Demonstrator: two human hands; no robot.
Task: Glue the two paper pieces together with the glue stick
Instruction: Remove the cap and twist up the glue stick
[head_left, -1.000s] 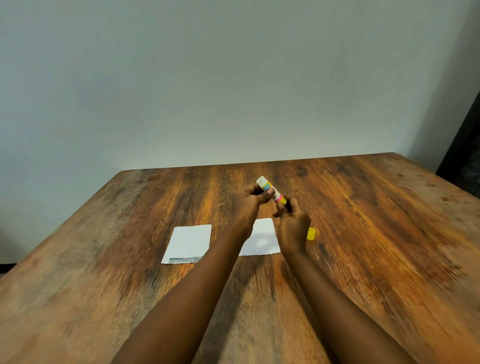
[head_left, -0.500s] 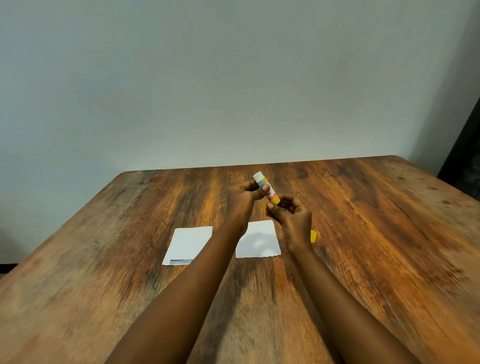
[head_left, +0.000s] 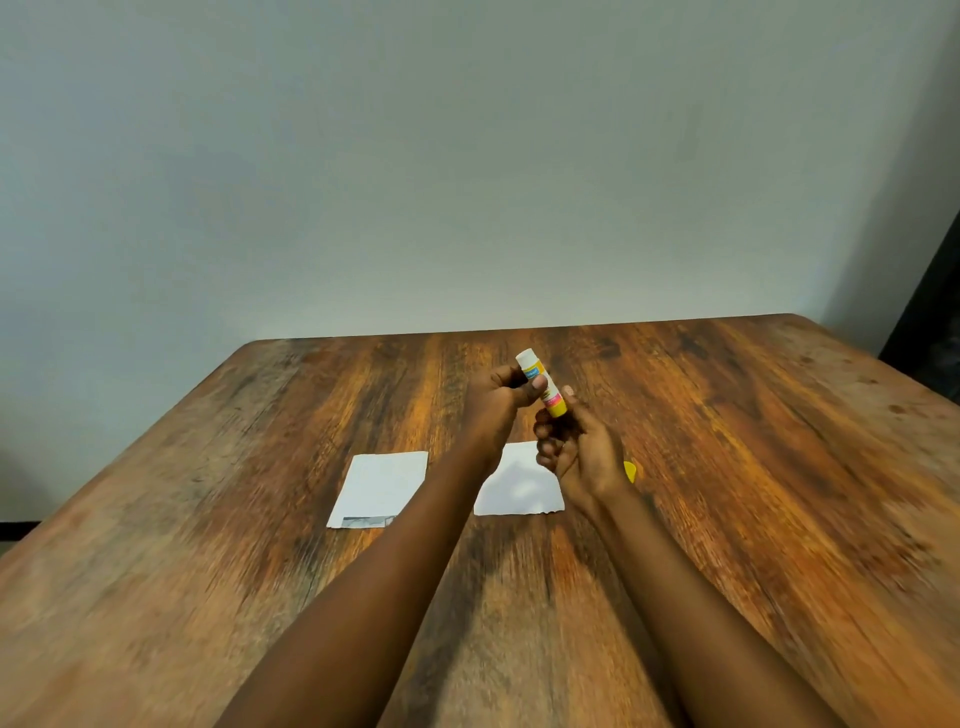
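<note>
Both my hands are raised above the wooden table (head_left: 208, 545). My left hand (head_left: 501, 402) pinches the upper part of the glue stick (head_left: 543, 385), a yellow tube with a white end pointing up and away. My right hand (head_left: 579, 449) has its fingers curled round the tube's lower yellow end. Two white paper pieces lie flat and apart below: the left paper (head_left: 382, 488), with a grey printed strip at its near edge, and the right paper (head_left: 519, 488), partly hidden by my hands. A yellow cap (head_left: 629, 472) lies on the table just right of my right hand.
A plain pale wall stands behind the table's far edge. A dark object (head_left: 930, 332) fills the gap at the far right, past the table's corner.
The glue stick has tilted more upright and my right hand has shifted its fingers from the tube's end to a grip round its lower part. The papers and the cap have stayed put.
</note>
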